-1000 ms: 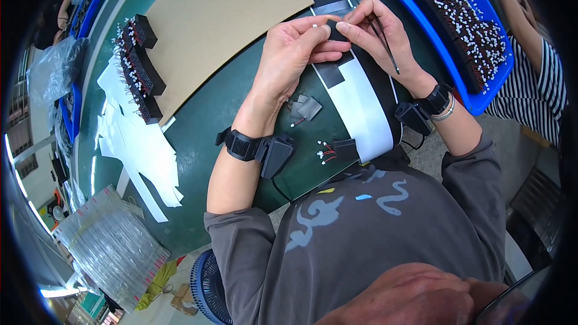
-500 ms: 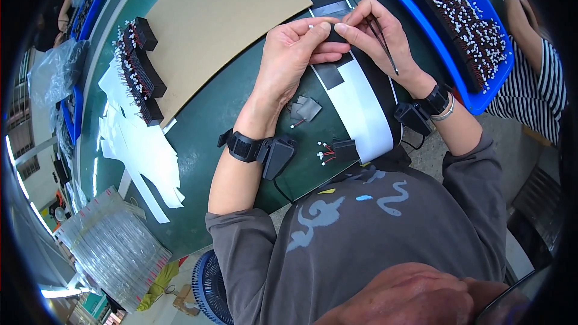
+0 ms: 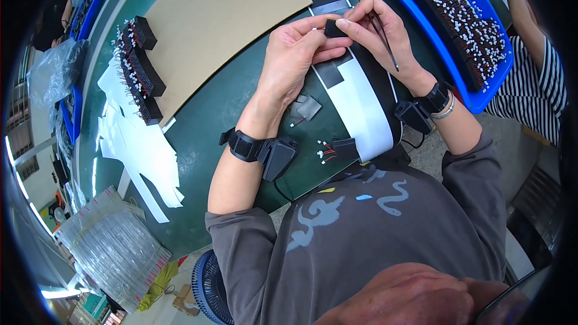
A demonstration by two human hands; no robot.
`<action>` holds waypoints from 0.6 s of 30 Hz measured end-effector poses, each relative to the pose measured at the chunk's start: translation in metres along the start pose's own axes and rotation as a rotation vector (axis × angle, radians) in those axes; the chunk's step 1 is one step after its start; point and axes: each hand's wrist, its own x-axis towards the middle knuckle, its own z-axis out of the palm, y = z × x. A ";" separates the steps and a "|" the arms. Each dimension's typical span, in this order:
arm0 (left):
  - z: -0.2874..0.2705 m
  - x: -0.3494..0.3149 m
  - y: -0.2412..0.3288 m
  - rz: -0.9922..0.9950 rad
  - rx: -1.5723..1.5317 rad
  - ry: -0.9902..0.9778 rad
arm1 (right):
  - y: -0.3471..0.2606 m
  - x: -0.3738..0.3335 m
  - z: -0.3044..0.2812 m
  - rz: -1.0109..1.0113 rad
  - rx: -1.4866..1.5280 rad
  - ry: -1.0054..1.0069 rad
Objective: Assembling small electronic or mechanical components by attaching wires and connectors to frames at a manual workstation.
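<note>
Between my hands is a small black rectangular piece, with a white connector showing at the fingers of my left hand. My left hand grips the piece from its left side. At its upper right edge, the thumb and finger of my right hand pinch it. Dark tweezers are tucked in the same right hand, their tips pointing toward my wrist. Beneath the hands lies a white backing strip with black pads on its far part.
Grey flat battery cells and black wired pieces lie nearby. A brown board covers the far left, beside rows of black pieces and white paper strips. At right stands a full blue tray, past it a person in stripes.
My left thumb has slid back off the black piece, so more of its face shows. The tweezers have shifted slightly in my right hand. The person at right has moved an arm.
</note>
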 end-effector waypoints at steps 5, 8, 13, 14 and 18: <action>-0.003 0.001 0.004 -0.021 -0.036 -0.050 | 0.000 0.001 0.001 -0.009 0.022 -0.004; 0.000 0.003 0.003 -0.024 -0.003 -0.050 | -0.001 0.001 -0.001 0.012 0.032 0.005; 0.001 -0.005 0.015 0.015 0.191 -0.025 | -0.001 0.002 -0.006 0.017 0.007 0.043; -0.002 -0.003 0.014 0.000 0.212 -0.013 | -0.001 0.002 -0.006 0.013 0.007 0.059; -0.009 0.004 0.008 -0.036 0.239 0.032 | -0.003 0.002 -0.004 0.011 -0.003 -0.063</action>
